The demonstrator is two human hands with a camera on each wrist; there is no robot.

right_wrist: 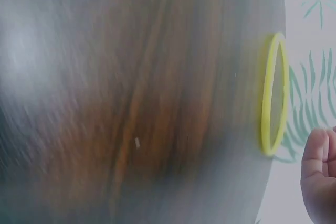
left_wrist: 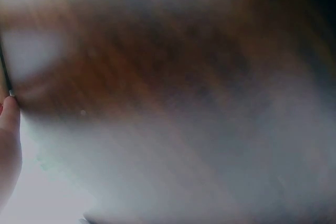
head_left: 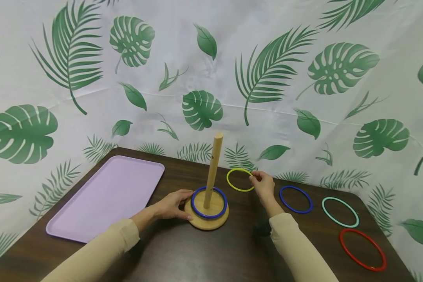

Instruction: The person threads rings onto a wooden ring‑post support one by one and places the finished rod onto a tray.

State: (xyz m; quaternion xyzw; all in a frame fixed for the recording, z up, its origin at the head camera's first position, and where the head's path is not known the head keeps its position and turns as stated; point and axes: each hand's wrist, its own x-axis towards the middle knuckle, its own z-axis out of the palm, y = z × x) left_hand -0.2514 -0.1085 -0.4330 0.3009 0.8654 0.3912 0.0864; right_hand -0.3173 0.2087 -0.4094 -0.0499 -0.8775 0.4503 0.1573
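Observation:
A wooden peg stand (head_left: 214, 168) rises from a round base, with a blue ring (head_left: 223, 213) lying around the peg. My left hand (head_left: 169, 204) holds the left rim of the base, fingers behind and thumb in front. Part of that hand (left_wrist: 9, 145) shows in the left wrist view. My right hand (head_left: 263, 187) is at the right side of a yellow ring (head_left: 238, 190) near the back edge. In the right wrist view, a small gap separates the fingertips of the right hand (right_wrist: 317, 177) from the yellow ring (right_wrist: 266, 103).
A lilac tray (head_left: 116, 192) lies on the left of the dark table (head_left: 183, 258). Another blue ring (head_left: 281, 197), a mint ring (head_left: 339, 223) and a red ring (head_left: 352, 259) lie along the right side. A leaf-patterned cloth (head_left: 172, 117) hangs behind the table.

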